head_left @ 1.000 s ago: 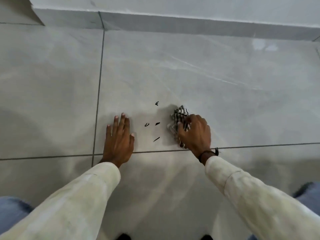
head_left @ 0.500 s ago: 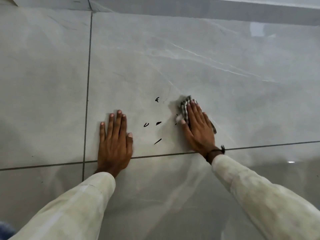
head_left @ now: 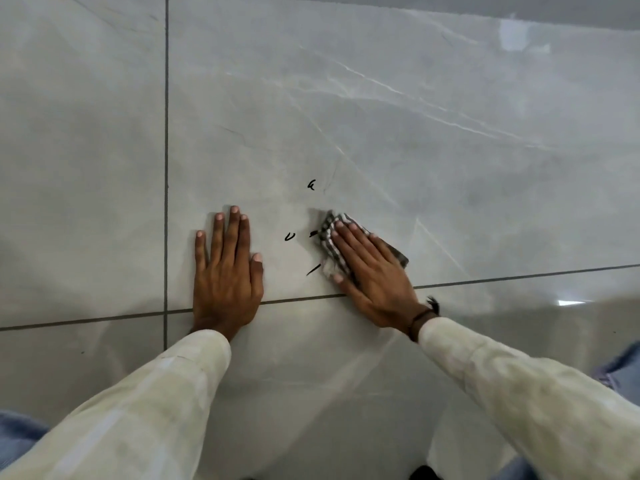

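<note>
Cream sleeves [head_left: 138, 410] lead to two hands set apart on the grey tiled floor [head_left: 450, 174]. The left hand [head_left: 225, 275] lies flat with straight fingers, holding nothing. The right hand [head_left: 374, 275] presses a striped cloth [head_left: 329, 239] flat under straight fingers. The cloth's edge touches the black marks [head_left: 289, 236].

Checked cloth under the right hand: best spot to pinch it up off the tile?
Take the checked cloth at its rumpled edge just beyond the right hand, coming straight down from above. It lies pressed flat on the floor tile, so likely only those raised folds give fingers something to pinch.
</note>
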Action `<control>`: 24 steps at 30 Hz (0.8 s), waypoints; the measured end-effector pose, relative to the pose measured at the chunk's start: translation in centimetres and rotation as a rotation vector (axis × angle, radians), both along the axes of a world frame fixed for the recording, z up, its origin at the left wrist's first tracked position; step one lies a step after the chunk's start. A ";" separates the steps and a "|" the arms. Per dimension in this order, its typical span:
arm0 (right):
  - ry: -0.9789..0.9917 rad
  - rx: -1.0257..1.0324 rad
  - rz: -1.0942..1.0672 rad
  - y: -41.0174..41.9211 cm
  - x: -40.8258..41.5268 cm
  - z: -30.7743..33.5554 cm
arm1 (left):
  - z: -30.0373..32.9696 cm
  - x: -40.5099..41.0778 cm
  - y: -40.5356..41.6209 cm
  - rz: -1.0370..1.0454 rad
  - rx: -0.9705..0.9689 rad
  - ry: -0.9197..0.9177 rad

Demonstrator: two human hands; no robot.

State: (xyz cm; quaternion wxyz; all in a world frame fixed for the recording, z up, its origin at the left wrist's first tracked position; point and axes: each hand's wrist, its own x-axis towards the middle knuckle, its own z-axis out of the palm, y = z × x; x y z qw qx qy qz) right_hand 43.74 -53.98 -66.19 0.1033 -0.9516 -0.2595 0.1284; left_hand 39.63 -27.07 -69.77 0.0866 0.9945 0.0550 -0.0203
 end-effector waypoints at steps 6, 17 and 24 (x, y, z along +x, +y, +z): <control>0.004 -0.017 -0.310 -0.1 4.5 -0.2 | -0.2 0.1 -0.1 0.006 -0.003 -0.003; -0.038 0.000 -0.225 2.6 9.4 -0.4 | 0.2 0.2 -0.2 0.019 0.012 0.022; -0.112 -0.039 0.205 2.5 6.5 -0.7 | 0.5 0.2 -0.2 0.012 0.015 0.024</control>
